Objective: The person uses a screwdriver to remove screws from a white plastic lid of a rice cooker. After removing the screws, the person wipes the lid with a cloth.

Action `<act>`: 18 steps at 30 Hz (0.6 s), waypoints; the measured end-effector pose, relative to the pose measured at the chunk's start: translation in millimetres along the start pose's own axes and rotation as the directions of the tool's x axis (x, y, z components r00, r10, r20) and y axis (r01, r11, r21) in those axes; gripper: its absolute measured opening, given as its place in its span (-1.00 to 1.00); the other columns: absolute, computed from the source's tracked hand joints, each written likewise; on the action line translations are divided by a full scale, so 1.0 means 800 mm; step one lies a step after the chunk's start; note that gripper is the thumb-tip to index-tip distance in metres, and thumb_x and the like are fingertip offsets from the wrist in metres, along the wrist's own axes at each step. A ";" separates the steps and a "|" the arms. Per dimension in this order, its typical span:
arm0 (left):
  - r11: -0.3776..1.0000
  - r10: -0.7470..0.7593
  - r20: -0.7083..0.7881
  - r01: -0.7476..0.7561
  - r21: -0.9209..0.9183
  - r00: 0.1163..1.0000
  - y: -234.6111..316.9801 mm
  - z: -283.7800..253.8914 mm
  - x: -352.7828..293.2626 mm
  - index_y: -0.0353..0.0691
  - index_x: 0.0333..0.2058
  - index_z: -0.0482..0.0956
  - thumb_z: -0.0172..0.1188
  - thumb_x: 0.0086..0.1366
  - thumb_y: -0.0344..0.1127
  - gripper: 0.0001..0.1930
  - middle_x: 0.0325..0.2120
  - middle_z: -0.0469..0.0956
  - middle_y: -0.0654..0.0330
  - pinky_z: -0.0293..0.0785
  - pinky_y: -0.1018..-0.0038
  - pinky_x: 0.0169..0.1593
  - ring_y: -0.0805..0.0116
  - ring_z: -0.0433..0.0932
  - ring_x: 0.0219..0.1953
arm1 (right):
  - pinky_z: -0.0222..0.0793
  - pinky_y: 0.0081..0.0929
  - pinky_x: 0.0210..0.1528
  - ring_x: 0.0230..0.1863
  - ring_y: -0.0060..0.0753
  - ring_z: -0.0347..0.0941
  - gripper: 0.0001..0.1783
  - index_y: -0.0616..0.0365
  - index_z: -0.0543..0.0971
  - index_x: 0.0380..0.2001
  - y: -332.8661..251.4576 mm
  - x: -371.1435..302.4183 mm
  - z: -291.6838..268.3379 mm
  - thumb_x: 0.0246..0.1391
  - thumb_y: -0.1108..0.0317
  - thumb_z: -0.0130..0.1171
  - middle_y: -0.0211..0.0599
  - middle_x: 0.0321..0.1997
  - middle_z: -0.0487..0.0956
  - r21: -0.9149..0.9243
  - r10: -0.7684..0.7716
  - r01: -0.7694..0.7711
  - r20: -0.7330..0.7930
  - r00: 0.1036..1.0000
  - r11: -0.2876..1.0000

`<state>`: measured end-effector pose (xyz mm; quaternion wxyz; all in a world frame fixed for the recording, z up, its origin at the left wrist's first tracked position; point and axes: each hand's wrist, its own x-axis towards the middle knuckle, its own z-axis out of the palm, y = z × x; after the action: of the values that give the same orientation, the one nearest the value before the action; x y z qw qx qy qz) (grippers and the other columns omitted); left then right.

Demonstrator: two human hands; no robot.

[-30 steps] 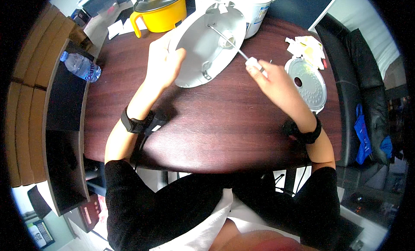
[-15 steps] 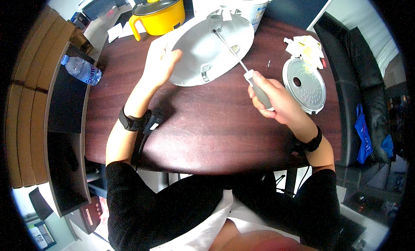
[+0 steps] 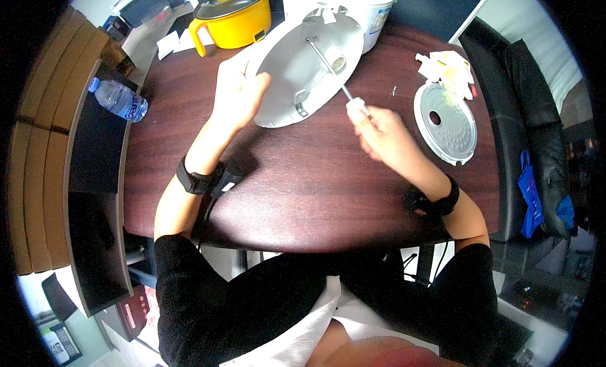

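Observation:
My left hand (image 3: 241,96) grips the left rim of a grey-white rounded lid (image 3: 284,73), which looks like a rice cooker's and is tilted with its hollow inside toward me. In my right hand (image 3: 386,134) is a screwdriver (image 3: 339,81), its fingers closed round the pale handle. The shaft slants up and left, and its tip meets a small dark spot near the lid's far edge. A pale round fitting (image 3: 335,60) shows inside the lid beside the shaft. Behind the lid stands a white round cooker body (image 3: 376,21), partly hidden by it.
On the brown table (image 3: 303,184), a grey round plate with a hole (image 3: 456,136) lies right, near crumpled tissues (image 3: 451,70) and small screws (image 3: 395,90). A yellow pot (image 3: 237,26) stands back left. A black cable plug (image 3: 228,177) lies beside my left wrist; a water bottle (image 3: 120,100) is farther left.
My right hand has moved slightly up and left and turned over the screwdriver's handle. The lid has tipped a little, showing more of the round fitting inside.

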<state>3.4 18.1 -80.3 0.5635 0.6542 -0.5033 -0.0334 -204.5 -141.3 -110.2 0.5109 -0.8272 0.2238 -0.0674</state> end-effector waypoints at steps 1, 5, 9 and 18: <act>1.000 0.002 0.005 -0.002 0.002 1.000 0.000 -0.001 0.000 -0.40 -0.08 0.46 -0.03 -0.01 -0.42 -0.55 -0.36 0.56 0.06 0.42 0.48 -0.15 0.38 0.51 -0.32 | 0.35 -0.29 -0.64 -0.70 -0.20 0.45 -0.48 0.19 0.44 -0.56 0.001 0.004 -0.011 0.13 -0.10 0.01 -0.20 -0.74 0.46 -0.294 -0.157 0.115 -0.124 0.980 0.949; 1.000 0.009 0.023 -0.009 0.002 1.000 -0.001 -0.002 0.002 -0.40 -0.07 0.46 -0.03 0.00 -0.41 -0.55 -0.36 0.55 0.05 0.42 0.47 -0.15 0.38 0.50 -0.32 | 0.38 -0.17 -0.60 -0.60 -0.02 0.49 -0.56 0.10 0.44 -0.58 -0.025 0.005 -0.060 0.04 -0.07 0.13 -0.10 -0.73 0.48 -0.791 -0.473 0.150 -0.192 0.860 0.594; 1.000 -0.031 0.026 0.031 -0.004 0.999 0.001 -0.005 0.003 -0.40 -0.06 0.45 -0.04 0.00 -0.42 -0.53 -0.33 0.55 0.05 0.40 0.47 -0.12 0.39 0.49 -0.28 | 0.32 -0.26 -0.64 -0.65 -0.10 0.46 -0.56 0.09 0.43 -0.65 -0.045 0.008 -0.092 -0.07 -0.06 0.23 -0.18 -0.76 0.45 -0.881 -0.689 0.233 -0.134 0.713 0.412; 0.995 -0.083 0.007 0.083 -0.053 0.997 0.001 -0.001 0.003 -0.40 -0.03 0.45 -0.06 0.00 -0.40 -0.51 -0.25 0.55 0.05 0.38 0.47 -0.06 0.38 0.49 -0.22 | -0.05 -0.73 -0.89 -0.91 -0.69 0.10 -0.45 0.15 0.38 -0.49 -0.036 -0.018 -0.028 0.28 -0.10 -0.30 -0.47 -0.81 0.30 0.332 0.149 -0.230 0.252 0.956 0.915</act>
<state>4.1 16.9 -77.9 0.5778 0.6591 -0.4760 -0.0718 -216.6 -142.2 -72.7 0.6788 -0.6967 0.2291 0.0356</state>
